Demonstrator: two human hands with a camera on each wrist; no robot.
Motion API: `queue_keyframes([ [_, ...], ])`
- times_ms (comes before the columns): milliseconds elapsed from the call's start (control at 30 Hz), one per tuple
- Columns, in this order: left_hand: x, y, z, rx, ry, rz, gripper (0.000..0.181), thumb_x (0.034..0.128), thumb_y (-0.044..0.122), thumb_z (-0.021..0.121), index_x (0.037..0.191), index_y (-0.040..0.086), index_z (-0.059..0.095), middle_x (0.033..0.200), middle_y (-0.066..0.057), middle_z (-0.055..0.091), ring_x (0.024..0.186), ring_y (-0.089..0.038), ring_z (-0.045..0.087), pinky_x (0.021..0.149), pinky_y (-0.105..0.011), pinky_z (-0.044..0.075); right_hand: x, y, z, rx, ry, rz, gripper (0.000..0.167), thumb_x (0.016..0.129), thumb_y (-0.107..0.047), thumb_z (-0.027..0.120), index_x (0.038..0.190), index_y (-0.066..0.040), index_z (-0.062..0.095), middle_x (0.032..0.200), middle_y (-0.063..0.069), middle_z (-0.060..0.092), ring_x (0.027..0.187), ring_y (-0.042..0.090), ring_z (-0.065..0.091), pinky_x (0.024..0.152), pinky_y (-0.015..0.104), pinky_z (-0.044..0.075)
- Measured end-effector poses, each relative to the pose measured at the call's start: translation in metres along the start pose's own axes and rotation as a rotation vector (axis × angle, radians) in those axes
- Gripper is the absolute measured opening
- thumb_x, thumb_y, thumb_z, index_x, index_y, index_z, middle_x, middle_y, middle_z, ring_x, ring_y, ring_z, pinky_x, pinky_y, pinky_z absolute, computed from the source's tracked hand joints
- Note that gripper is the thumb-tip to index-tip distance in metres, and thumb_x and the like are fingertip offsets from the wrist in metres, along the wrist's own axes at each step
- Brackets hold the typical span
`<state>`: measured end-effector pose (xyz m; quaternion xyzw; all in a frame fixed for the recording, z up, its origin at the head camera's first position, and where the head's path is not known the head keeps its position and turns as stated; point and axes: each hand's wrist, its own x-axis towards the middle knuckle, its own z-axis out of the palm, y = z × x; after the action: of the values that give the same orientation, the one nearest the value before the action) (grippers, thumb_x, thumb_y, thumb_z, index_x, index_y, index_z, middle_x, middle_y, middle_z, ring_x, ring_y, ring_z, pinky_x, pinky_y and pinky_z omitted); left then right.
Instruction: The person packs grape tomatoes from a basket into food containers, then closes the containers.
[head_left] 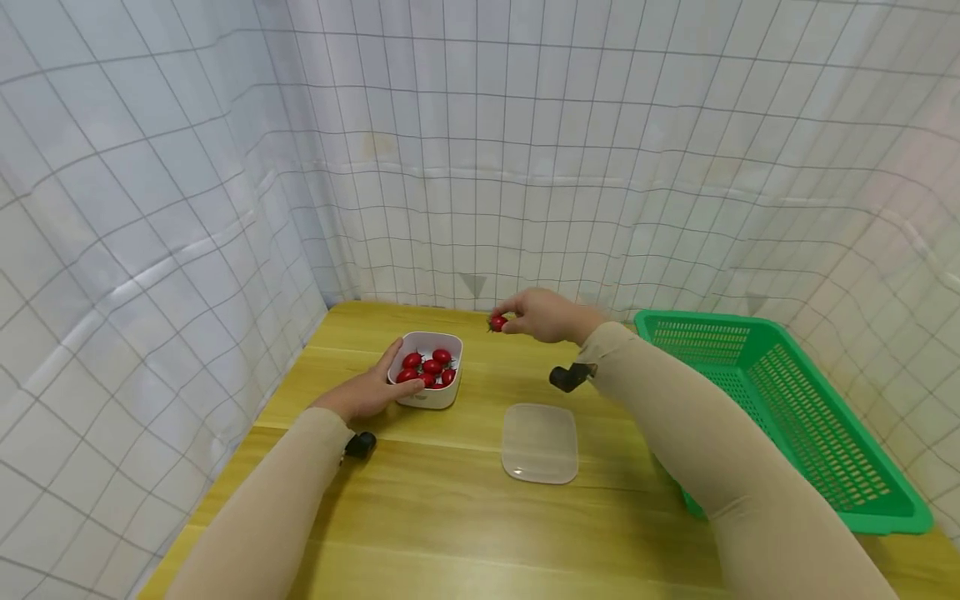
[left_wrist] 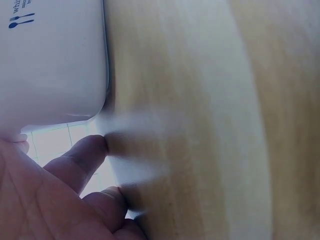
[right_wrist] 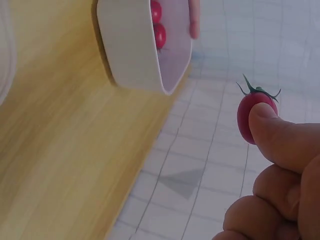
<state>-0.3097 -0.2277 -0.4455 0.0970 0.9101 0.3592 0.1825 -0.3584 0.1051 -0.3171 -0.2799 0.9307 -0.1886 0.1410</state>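
A white square plastic container [head_left: 429, 400] stands on the table with several red cherry tomatoes [head_left: 432, 367] inside. My left hand [head_left: 367, 390] holds it at its left side, the thumb at the front rim and a finger along the far left side. In the left wrist view, small printed lettering and cutlery marks show on the container wall [left_wrist: 55, 65]. To the right of the container and above the table, my right hand [head_left: 549, 315] pinches one cherry tomato [right_wrist: 245, 117] between thumb and fingers. Its green stem leaves stick out beyond the fingers.
A translucent square lid [head_left: 540, 443] lies flat on the wooden table [head_left: 450, 517], nearer to me than the container. At the right stands a green slotted plastic basket [head_left: 832, 408], partly behind my right forearm. White grid-patterned curtains [head_left: 480, 150] hang behind the table and at both sides.
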Motion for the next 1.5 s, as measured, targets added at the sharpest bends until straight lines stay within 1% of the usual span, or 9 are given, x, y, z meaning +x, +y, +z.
queue_keyframes([
  [133, 0.001, 0.001, 0.0, 0.005, -0.004, -0.007, 0.109, 0.0986, 0.069, 0.057, 0.169, 0.029, -0.016, 0.175, -0.026, 0.009, 0.157, -0.054, 0.025, 0.125, -0.071, 0.022, 0.022, -0.023, 0.02, -0.016, -0.007, -0.024, 0.035, 0.108, -0.027, 0.061, 0.142, -0.02, 0.068, 0.103, -0.001, 0.078, 0.064, 0.013, 0.039, 0.063, 0.029, 0.036],
  [200, 0.002, 0.001, 0.0, 0.006, -0.007, -0.011, 0.109, 0.0983, 0.07, 0.057, 0.169, 0.028, -0.016, 0.175, -0.026, 0.009, 0.157, -0.053, 0.024, 0.125, -0.071, 0.021, 0.03, -0.032, 0.029, -0.026, -0.01, -0.035, 0.034, 0.108, -0.028, 0.062, 0.141, -0.021, 0.069, 0.104, -0.001, 0.078, 0.067, 0.013, 0.044, 0.064, 0.028, 0.038],
  [467, 0.002, 0.002, -0.001, 0.012, -0.01, -0.003, 0.109, 0.0992, 0.069, 0.056, 0.169, 0.026, -0.017, 0.175, -0.027, 0.011, 0.156, -0.054, 0.027, 0.124, -0.071, 0.023, 0.048, -0.051, 0.05, -0.004, -0.037, -0.072, 0.037, 0.108, -0.028, 0.061, 0.145, -0.02, 0.066, 0.133, 0.004, 0.074, 0.082, 0.014, 0.059, 0.075, 0.029, 0.048],
  [600, 0.002, 0.001, -0.001, 0.007, -0.013, 0.001, 0.11, 0.0994, 0.069, 0.055, 0.168, 0.026, -0.018, 0.175, -0.027, 0.011, 0.156, -0.054, 0.026, 0.124, -0.071, 0.023, 0.05, -0.054, 0.054, 0.002, -0.042, -0.083, 0.038, 0.109, -0.027, 0.061, 0.146, -0.019, 0.066, 0.142, 0.004, 0.069, 0.088, 0.016, 0.061, 0.078, 0.031, 0.05],
  [800, 0.001, 0.0, -0.002, 0.005, -0.017, 0.005, 0.109, 0.0997, 0.069, 0.055, 0.168, 0.026, -0.019, 0.175, -0.027, 0.01, 0.156, -0.053, 0.026, 0.125, -0.071, 0.022, 0.052, -0.056, 0.058, 0.017, -0.037, -0.091, 0.036, 0.108, -0.023, 0.061, 0.143, -0.019, 0.067, 0.144, 0.004, 0.067, 0.111, 0.015, 0.063, 0.096, 0.035, 0.054],
  [1033, -0.001, 0.001, -0.002, 0.01, -0.015, 0.0, 0.11, 0.0996, 0.07, 0.055, 0.168, 0.025, -0.019, 0.175, -0.027, 0.009, 0.156, -0.053, 0.025, 0.125, -0.07, 0.022, 0.052, -0.059, 0.061, -0.001, -0.039, -0.093, 0.037, 0.108, -0.026, 0.063, 0.143, -0.02, 0.068, 0.139, 0.002, 0.07, 0.102, 0.015, 0.065, 0.089, 0.032, 0.055],
  [1200, 0.0, 0.0, -0.002, 0.021, -0.013, 0.008, 0.111, 0.099, 0.071, 0.054, 0.168, 0.024, -0.018, 0.175, -0.027, 0.009, 0.157, -0.053, 0.024, 0.125, -0.07, 0.021, 0.052, -0.062, 0.062, -0.004, -0.054, -0.109, 0.038, 0.107, -0.027, 0.063, 0.144, -0.018, 0.067, 0.141, 0.004, 0.069, 0.114, 0.016, 0.065, 0.098, 0.035, 0.055],
  [1300, 0.0, 0.0, -0.002, 0.024, -0.013, 0.016, 0.112, 0.0983, 0.073, 0.054, 0.168, 0.023, -0.018, 0.175, -0.027, 0.008, 0.157, -0.053, 0.023, 0.125, -0.07, 0.021, 0.052, -0.063, 0.063, 0.005, -0.057, -0.117, 0.038, 0.107, -0.028, 0.063, 0.144, -0.018, 0.068, 0.143, 0.005, 0.069, 0.115, 0.016, 0.066, 0.099, 0.036, 0.055],
  [1500, -0.001, 0.0, -0.002, 0.036, -0.015, 0.014, 0.112, 0.0981, 0.074, 0.053, 0.168, 0.023, -0.019, 0.175, -0.026, 0.008, 0.157, -0.053, 0.024, 0.125, -0.071, 0.021, 0.049, -0.06, 0.061, 0.102, -0.054, -0.139, 0.042, 0.107, -0.036, 0.062, 0.144, -0.017, 0.067, 0.133, 0.0, 0.073, 0.109, 0.012, 0.067, 0.096, 0.034, 0.056],
])
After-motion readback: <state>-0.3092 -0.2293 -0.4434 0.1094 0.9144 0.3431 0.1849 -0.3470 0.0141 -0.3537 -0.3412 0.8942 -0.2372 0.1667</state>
